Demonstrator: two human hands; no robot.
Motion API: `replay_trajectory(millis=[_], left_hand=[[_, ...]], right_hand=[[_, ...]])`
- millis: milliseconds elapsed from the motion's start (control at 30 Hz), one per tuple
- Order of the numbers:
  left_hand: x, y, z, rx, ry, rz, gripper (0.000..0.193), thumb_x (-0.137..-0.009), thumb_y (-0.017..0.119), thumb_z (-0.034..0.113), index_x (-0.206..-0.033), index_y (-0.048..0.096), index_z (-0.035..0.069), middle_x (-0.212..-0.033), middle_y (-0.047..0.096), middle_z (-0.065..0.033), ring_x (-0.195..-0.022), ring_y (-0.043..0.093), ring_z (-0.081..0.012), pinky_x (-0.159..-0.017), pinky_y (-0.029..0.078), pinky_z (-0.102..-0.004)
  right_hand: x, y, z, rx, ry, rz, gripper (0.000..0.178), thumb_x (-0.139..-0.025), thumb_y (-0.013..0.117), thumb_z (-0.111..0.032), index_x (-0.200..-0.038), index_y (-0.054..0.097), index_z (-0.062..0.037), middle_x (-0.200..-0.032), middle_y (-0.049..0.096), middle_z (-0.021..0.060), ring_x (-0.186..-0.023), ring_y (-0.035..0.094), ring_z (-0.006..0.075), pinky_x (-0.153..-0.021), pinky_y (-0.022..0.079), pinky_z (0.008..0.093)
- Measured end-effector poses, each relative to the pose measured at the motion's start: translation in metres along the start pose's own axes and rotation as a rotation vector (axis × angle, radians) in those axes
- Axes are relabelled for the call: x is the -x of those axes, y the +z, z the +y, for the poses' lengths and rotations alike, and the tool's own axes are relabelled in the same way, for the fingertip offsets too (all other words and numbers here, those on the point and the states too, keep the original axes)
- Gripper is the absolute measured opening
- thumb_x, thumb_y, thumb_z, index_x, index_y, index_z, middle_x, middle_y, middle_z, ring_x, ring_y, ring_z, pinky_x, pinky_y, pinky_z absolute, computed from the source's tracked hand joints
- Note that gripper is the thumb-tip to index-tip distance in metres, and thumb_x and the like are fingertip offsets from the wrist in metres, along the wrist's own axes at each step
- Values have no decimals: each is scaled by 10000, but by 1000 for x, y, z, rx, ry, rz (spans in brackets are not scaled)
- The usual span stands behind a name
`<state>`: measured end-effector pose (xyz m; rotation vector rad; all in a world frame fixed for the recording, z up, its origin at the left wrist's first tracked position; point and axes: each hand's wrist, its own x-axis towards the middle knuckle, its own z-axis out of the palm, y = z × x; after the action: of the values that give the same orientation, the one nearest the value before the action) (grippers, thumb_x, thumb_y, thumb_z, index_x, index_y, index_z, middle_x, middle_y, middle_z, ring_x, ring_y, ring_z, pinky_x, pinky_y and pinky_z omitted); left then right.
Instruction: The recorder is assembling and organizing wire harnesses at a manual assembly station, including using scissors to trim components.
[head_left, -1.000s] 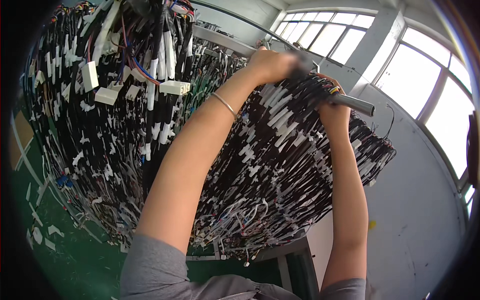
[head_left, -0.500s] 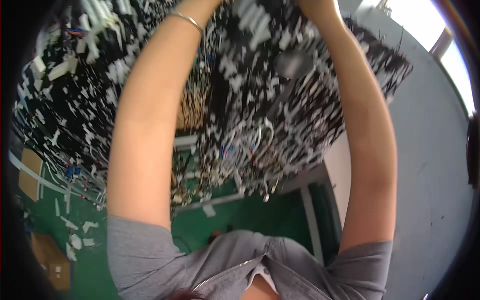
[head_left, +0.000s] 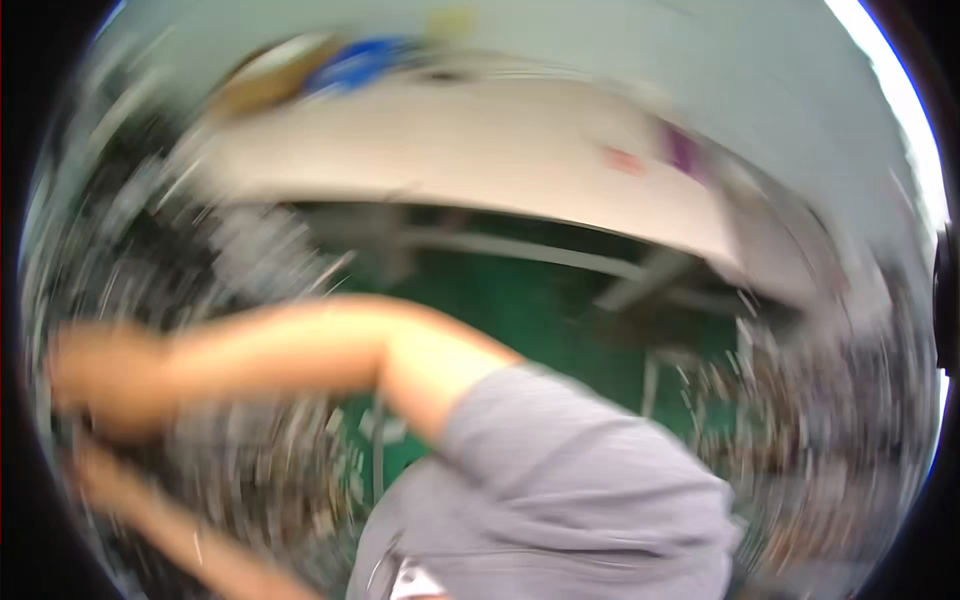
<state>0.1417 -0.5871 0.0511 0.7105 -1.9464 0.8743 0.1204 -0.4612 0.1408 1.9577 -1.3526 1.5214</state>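
Observation:
Both my arms stretch to the far left of the head view, and the picture is heavily smeared by motion. My right hand [head_left: 110, 380] is at the left rim, its arm bent at the elbow. Just below it is my left hand [head_left: 100, 478], close to the right one. The fingers of both are too blurred to make out, and so is anything they may hold. Around them spreads a smeared mass of dark and whitish pieces [head_left: 260, 250], seen earlier as hanging wire harnesses with white connectors.
A pale table [head_left: 470, 145] stands ahead by a grey wall [head_left: 640, 50]. On its far left lie a brownish round thing [head_left: 265, 85] and a blue item [head_left: 360, 65]; a purple patch [head_left: 683, 150] shows at its right. Green floor [head_left: 500, 310] lies beneath. More blurred clutter [head_left: 820, 430] is on the right.
The view has swung to the right, away from the wall of wire harnesses, and the table has come into sight. My hands have gone from the top of the picture to its left rim.

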Motion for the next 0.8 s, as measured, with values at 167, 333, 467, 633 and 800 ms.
replay_trajectory(millis=[167, 333, 467, 633, 800], left_hand=[[2, -56, 265, 864, 166, 113, 471, -992, 550, 322, -1300, 571, -33, -1285, 594, -243, -1173, 575, -338, -1048, 406, -459], [78, -78, 448, 1376, 294, 1, 435, -984, 573, 291, -1276, 589, -31, -1234, 614, -223, -1117, 587, -305, -1000, 429, -424], [160, -106, 577, 1641, 366, -172, 406, -977, 591, 266, -1256, 603, -29, -1193, 631, -207, -1073, 597, -278, -962, 447, -396], [241, -137, 680, 1842, 485, -428, 371, -969, 613, 235, -1232, 621, -27, -1142, 651, -187, -1018, 609, -244, -915, 470, -362], [303, -156, 745, 2002, 619, -700, 336, -961, 636, 204, -1207, 638, -24, -1091, 672, -167, -963, 622, -211, -867, 492, -327]], right_hand=[[324, -180, -20, 198, 576, -98, 615, -830, 720, -173, -1409, 518, -216, -1484, 473, 147, -1371, 451, 345, -1037, 478, 440], [554, -476, -303, 1458, 1267, 712, 309, -803, 609, -93, -1098, 680, -33, -1142, 676, 155, -1079, 640, 342, -938, 528, 415], [579, -620, -562, 2387, 862, 1018, 307, -918, 596, -95, -1215, 642, -34, -1137, 685, 154, -971, 695, 288, -858, 546, 389], [494, -760, -719, 2949, 377, 766, 321, -947, 639, -166, -1239, 604, -36, -1025, 645, 116, -861, 629, 245, -797, 511, 388], [493, -832, -760, 2892, 1014, 1163, 388, -963, 557, -446, -964, 666, -74, -810, 712, 202, -794, 691, 426, -712, 529, 530]])
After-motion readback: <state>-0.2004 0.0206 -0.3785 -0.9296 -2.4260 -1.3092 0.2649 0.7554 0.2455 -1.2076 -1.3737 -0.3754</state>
